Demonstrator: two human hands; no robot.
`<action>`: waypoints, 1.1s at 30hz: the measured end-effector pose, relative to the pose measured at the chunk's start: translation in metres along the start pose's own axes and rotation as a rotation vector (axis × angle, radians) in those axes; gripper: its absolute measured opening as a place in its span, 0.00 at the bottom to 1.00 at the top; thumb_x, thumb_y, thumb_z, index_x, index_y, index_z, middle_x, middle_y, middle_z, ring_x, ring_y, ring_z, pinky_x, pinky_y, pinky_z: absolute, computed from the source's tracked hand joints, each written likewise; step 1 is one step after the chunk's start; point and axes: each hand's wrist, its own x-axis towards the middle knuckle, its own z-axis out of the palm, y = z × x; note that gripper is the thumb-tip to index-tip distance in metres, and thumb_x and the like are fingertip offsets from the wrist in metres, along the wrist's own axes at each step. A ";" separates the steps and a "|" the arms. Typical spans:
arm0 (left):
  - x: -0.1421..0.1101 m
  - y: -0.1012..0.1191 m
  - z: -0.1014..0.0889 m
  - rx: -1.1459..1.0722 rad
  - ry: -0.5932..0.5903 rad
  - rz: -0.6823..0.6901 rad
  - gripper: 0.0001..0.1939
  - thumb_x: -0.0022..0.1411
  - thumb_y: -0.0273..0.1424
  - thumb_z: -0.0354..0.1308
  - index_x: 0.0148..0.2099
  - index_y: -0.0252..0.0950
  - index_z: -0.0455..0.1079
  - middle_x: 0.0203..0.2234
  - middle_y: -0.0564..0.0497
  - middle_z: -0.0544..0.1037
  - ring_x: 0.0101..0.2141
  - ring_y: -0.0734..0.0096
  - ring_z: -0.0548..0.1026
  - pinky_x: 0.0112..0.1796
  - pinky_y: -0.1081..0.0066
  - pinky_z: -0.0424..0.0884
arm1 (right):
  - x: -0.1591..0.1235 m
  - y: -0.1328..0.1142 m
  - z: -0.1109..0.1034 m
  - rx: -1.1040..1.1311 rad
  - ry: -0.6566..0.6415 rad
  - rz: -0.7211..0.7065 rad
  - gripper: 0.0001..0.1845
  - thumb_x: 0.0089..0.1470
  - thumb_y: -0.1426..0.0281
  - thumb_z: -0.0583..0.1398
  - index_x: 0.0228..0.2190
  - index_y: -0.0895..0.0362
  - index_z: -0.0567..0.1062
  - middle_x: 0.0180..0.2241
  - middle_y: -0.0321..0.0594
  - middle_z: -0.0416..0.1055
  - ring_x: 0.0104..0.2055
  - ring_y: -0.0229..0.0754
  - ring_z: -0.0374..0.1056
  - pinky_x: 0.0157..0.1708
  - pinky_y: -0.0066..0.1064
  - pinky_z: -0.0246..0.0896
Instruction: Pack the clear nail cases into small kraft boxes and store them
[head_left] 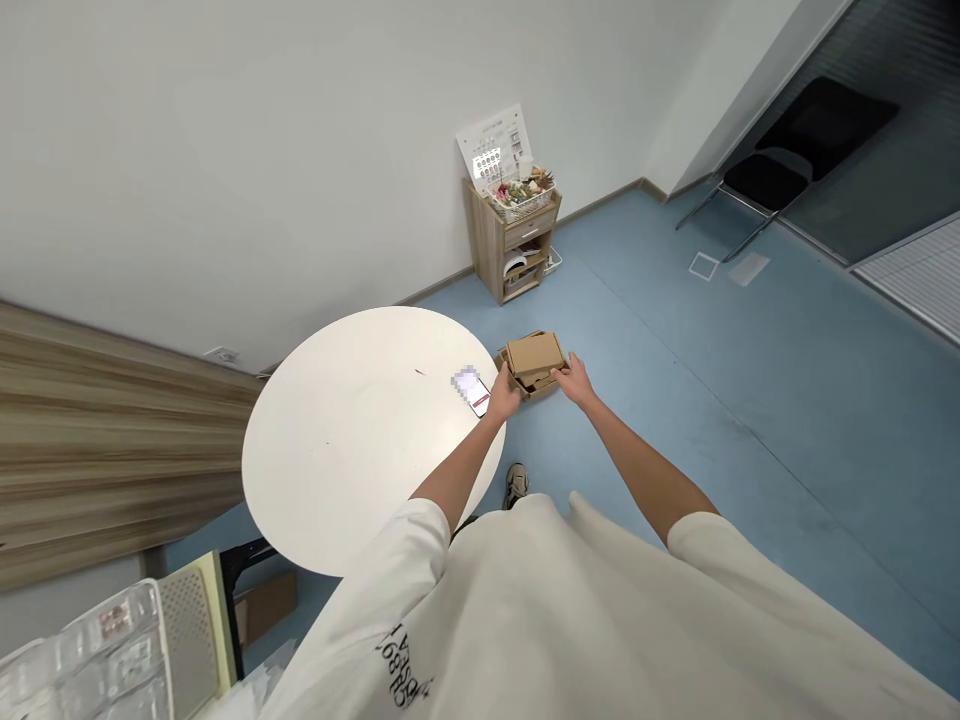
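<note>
Between my two hands is an uncovered cardboard box (537, 392) with smaller brown cardboard boxes (535, 353) inside, one lying on top. My left hand (504, 393) grips its left side, right by the table's edge. On the opposite side my right hand (574, 380) holds the box near its corner, thumb upward. The fingers under the box are hidden. Close to my left hand, a phone (477, 394) with a lit screen lies on the round white table (352, 430).
A small wooden cabinet (489, 240) against the wall bears a white basket (523, 205) of colourful items and a white board (495, 145). A black chair (769, 182) stands at the far right. At lower left are a perforated chair back (189, 640) and clear plastic packages (112, 650).
</note>
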 end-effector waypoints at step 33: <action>-0.085 -0.041 -0.036 0.054 0.173 -0.144 0.37 0.60 0.28 0.57 0.71 0.39 0.54 0.67 0.40 0.59 0.63 0.50 0.63 0.62 0.52 0.61 | -0.033 0.009 0.080 -0.021 -0.421 0.008 0.21 0.53 0.68 0.61 0.49 0.55 0.78 0.54 0.48 0.74 0.56 0.50 0.69 0.56 0.42 0.65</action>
